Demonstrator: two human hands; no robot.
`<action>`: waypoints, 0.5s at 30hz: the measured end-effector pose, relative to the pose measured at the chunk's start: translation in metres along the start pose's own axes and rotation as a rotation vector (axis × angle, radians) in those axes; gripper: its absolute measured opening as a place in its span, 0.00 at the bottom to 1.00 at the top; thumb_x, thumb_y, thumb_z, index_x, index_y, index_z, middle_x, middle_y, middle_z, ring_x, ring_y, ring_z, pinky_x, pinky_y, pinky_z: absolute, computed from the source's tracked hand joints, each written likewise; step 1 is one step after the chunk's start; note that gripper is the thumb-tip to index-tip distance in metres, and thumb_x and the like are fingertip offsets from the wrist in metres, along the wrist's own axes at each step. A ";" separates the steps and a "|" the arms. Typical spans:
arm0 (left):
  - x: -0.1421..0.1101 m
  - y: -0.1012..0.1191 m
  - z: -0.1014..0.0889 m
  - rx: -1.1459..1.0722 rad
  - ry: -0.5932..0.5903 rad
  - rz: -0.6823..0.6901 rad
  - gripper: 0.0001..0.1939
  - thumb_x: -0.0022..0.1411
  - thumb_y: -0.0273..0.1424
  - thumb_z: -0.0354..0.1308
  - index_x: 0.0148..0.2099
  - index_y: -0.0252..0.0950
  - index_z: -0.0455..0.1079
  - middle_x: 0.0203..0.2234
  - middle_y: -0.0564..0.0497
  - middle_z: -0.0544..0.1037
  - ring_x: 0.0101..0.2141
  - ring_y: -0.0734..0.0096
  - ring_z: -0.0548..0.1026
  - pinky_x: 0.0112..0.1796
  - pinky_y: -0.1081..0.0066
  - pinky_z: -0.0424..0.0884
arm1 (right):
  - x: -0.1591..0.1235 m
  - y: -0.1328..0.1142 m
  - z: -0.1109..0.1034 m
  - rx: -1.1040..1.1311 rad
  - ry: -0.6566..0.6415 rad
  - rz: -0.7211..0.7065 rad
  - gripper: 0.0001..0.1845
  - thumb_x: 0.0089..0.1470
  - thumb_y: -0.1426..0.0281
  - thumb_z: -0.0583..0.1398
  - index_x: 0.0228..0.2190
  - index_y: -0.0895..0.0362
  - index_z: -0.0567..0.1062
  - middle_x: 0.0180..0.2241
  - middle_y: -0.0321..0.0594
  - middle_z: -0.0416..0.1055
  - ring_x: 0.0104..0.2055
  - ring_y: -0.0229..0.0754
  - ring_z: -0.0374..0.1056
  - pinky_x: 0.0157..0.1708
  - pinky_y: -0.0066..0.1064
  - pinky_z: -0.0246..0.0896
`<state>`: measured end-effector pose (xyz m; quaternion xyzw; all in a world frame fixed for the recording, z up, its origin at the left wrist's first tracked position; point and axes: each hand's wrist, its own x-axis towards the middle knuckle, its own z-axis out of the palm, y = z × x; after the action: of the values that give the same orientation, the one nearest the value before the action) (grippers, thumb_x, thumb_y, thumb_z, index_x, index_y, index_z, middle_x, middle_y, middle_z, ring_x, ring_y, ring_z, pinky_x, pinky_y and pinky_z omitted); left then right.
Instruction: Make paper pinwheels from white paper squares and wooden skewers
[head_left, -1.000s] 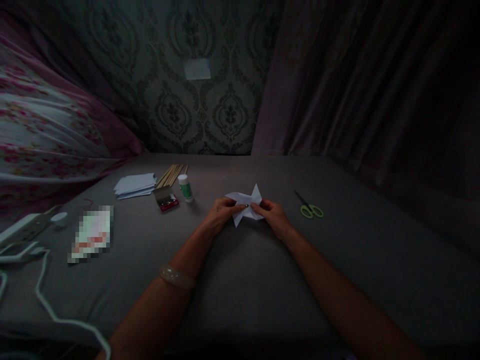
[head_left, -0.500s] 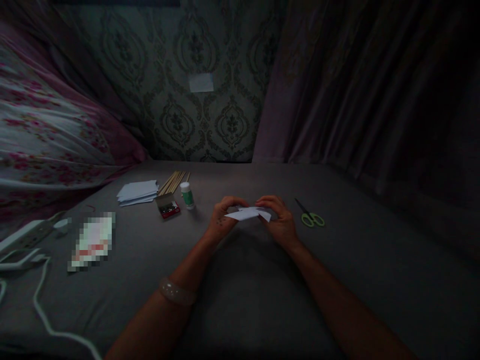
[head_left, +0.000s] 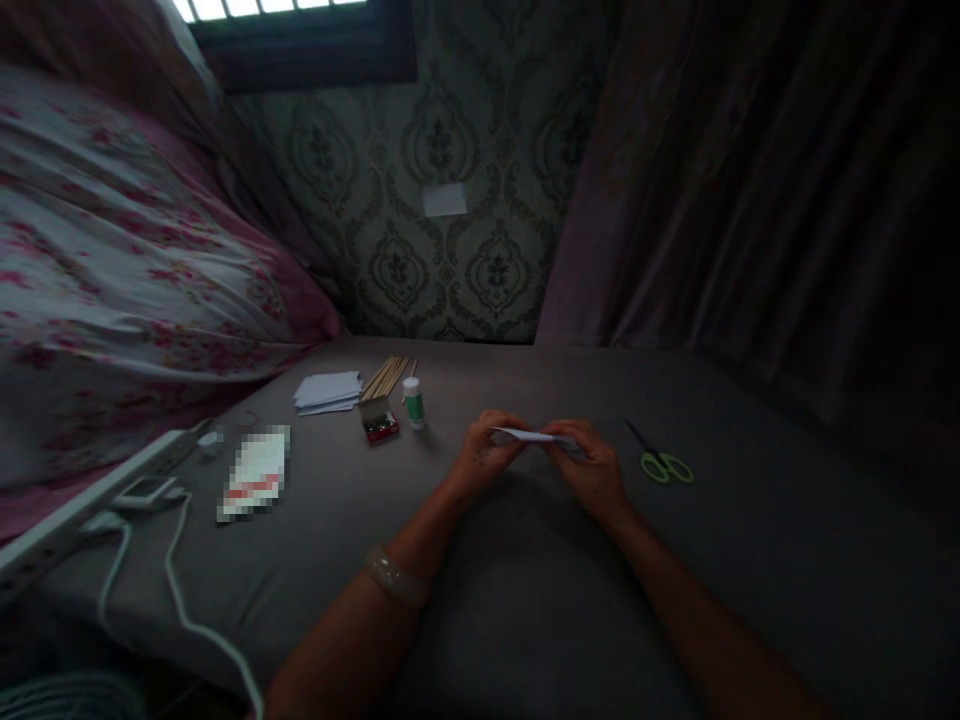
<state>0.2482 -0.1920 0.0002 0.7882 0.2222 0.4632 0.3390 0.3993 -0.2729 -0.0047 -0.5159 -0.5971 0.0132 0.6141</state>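
Gray table: The cloth-covered table (head_left: 525, 610) meets the patterned wall (head_left: 510, 180) at its far edge; its left edge falls away near the white cable (head_left: 182, 617).
Left cluster: Forward and left of the hands stand a paper stack (head_left: 328, 390), thin sticks (head_left: 386, 377), a small red box (head_left: 381, 434) with its lid raised, and a glue stick (head_left: 414, 405) just beside the box.
Far left: A power strip (head_left: 75, 515) slants along the edge; a pixelated flat item (head_left: 255, 470) lies between it and the box.
Scissors: Green-handled scissors (head_left: 649, 452) lie near the right hand (head_left: 596, 475), blades pointing away and leftward, the closest obstacle on that side.
White paper: The white paper (head_left: 526, 436) is held over the table's middle, seen almost edge-on, so its outline cannot be told.
Hands: The left hand (head_left: 484, 455) and right hand curl narrowly, gripping opposite ends of the paper.
Room: Gray cloth stretches from the paper toward the wall; floral fabric (head_left: 150, 250) borders the left, dark curtains (head_left: 675, 200) the right.
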 end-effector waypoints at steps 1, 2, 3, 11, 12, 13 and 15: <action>0.000 -0.002 0.001 0.008 0.011 -0.055 0.06 0.52 0.34 0.64 0.33 0.38 0.76 0.31 0.50 0.79 0.36 0.65 0.74 0.41 0.66 0.68 | -0.001 0.002 0.001 0.046 0.022 0.108 0.12 0.46 0.59 0.65 0.26 0.55 0.78 0.28 0.39 0.76 0.33 0.44 0.70 0.37 0.36 0.63; 0.001 -0.003 0.001 0.013 0.014 -0.121 0.08 0.50 0.34 0.65 0.35 0.38 0.76 0.32 0.50 0.79 0.37 0.65 0.74 0.40 0.66 0.68 | -0.001 0.003 0.003 0.086 0.050 0.244 0.15 0.43 0.57 0.66 0.27 0.56 0.78 0.27 0.38 0.76 0.31 0.44 0.71 0.35 0.35 0.64; 0.001 -0.004 0.000 0.007 -0.021 -0.173 0.12 0.50 0.34 0.66 0.38 0.38 0.76 0.36 0.50 0.80 0.39 0.64 0.74 0.41 0.66 0.68 | -0.001 0.005 0.004 0.125 0.079 0.376 0.17 0.40 0.56 0.66 0.27 0.57 0.78 0.26 0.38 0.76 0.30 0.44 0.71 0.32 0.34 0.64; 0.021 0.022 -0.068 -0.059 -0.151 -0.272 0.16 0.52 0.41 0.63 0.37 0.35 0.76 0.33 0.45 0.80 0.33 0.66 0.75 0.35 0.69 0.68 | -0.001 0.018 0.007 0.347 0.312 0.796 0.24 0.27 0.57 0.71 0.27 0.60 0.78 0.26 0.42 0.77 0.27 0.43 0.71 0.27 0.32 0.65; 0.027 0.025 -0.084 -0.068 -0.120 -0.251 0.16 0.54 0.43 0.61 0.35 0.34 0.77 0.31 0.46 0.80 0.32 0.68 0.75 0.33 0.70 0.68 | -0.001 0.019 0.008 0.346 0.308 0.801 0.24 0.27 0.57 0.71 0.27 0.60 0.78 0.26 0.42 0.77 0.26 0.43 0.71 0.26 0.31 0.65; 0.032 0.026 -0.101 -0.073 -0.070 -0.239 0.17 0.55 0.44 0.60 0.34 0.34 0.77 0.29 0.46 0.80 0.30 0.68 0.74 0.31 0.71 0.67 | -0.002 0.020 0.009 0.338 0.298 0.814 0.23 0.27 0.58 0.71 0.26 0.60 0.79 0.25 0.42 0.77 0.26 0.42 0.71 0.26 0.31 0.65; 0.045 0.019 -0.135 -0.054 0.113 -0.230 0.18 0.54 0.45 0.59 0.31 0.33 0.76 0.27 0.46 0.79 0.28 0.70 0.73 0.30 0.72 0.66 | -0.003 0.021 0.011 0.330 0.268 0.848 0.22 0.27 0.59 0.71 0.26 0.60 0.79 0.25 0.42 0.77 0.25 0.42 0.71 0.25 0.30 0.64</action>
<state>0.1513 -0.1308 0.0862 0.7209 0.3172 0.4707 0.3977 0.4029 -0.2587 -0.0230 -0.6069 -0.2392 0.2910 0.6998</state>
